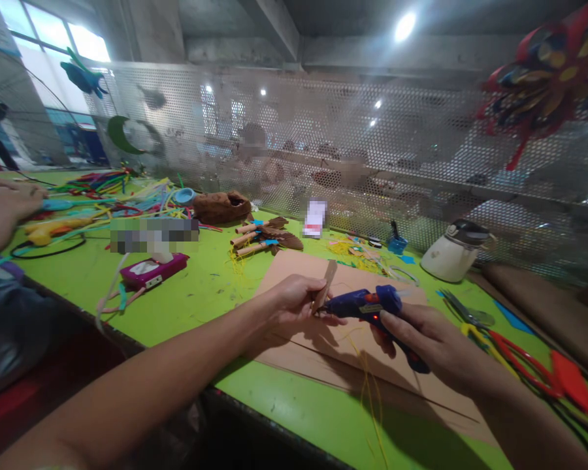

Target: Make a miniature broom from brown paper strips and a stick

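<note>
My left hand pinches a small brown leaf-shaped felt piece, held upright above a sheet of brown cardboard. My right hand grips a blue hot glue gun, its nozzle pointing left and touching the lower part of the felt piece. A red light glows on the gun's body. Both hands hover over the cardboard, which lies on the green table.
Finished brown felt pieces on sticks lie beyond the cardboard. A white kettle-like pot stands at right, scissors and red and yellow strips beside it. Another person's hand rests far left among coloured pipe cleaners. A pink box sits left. A perforated metal screen backs the table.
</note>
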`<state>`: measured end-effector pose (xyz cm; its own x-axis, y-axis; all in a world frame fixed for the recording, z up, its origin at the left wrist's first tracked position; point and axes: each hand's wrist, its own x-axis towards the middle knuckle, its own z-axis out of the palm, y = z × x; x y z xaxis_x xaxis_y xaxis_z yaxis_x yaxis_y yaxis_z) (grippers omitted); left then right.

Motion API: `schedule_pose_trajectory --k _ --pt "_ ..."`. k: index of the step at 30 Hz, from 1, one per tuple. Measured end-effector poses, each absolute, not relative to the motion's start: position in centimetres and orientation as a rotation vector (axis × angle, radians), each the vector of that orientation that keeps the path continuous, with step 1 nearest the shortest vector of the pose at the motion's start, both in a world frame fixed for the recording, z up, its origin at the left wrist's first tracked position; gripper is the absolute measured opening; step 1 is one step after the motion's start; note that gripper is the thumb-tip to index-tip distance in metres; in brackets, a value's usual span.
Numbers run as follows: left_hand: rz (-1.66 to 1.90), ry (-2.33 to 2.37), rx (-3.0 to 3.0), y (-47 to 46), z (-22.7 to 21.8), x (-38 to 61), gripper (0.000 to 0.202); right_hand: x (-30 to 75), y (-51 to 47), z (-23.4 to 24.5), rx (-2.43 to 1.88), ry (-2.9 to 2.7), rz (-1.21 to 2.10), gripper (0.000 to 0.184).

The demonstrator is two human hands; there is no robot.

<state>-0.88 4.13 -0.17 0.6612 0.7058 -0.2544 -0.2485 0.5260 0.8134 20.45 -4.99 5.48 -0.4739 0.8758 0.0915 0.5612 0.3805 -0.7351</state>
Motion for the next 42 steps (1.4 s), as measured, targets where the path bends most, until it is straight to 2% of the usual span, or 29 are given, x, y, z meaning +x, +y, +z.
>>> schedule_pose_trajectory --k 9,22,30,38,42 --pt "0.659 0.644 0.861 4.7 -1.0 -1.2 0.021 20.4 -5.0 5.5 -1.219 -2.185 0.93 0.042" --pt "0.597 0.554 0.798 3.7 0.2 -0.8 0.033 20.7 -4.4 5.1 -1.25 -2.089 0.952 0.043" --pt "0.642 0.601 0.79 4.1 -0.4 -0.8 0.02 20.7 -4.7 5.3 -1.265 -2.151 0.938 0.044" --pt "0.675 0.654 0.851 4.6 -0.8 -1.1 0.02 20.7 -4.7 5.4 -1.227 -2.193 0.936 0.044" --pt "0.61 0.611 0.825 4.4 -0.5 -1.0 0.026 20.8 -4.5 5.2 -1.243 -2.13 0.945 0.045"
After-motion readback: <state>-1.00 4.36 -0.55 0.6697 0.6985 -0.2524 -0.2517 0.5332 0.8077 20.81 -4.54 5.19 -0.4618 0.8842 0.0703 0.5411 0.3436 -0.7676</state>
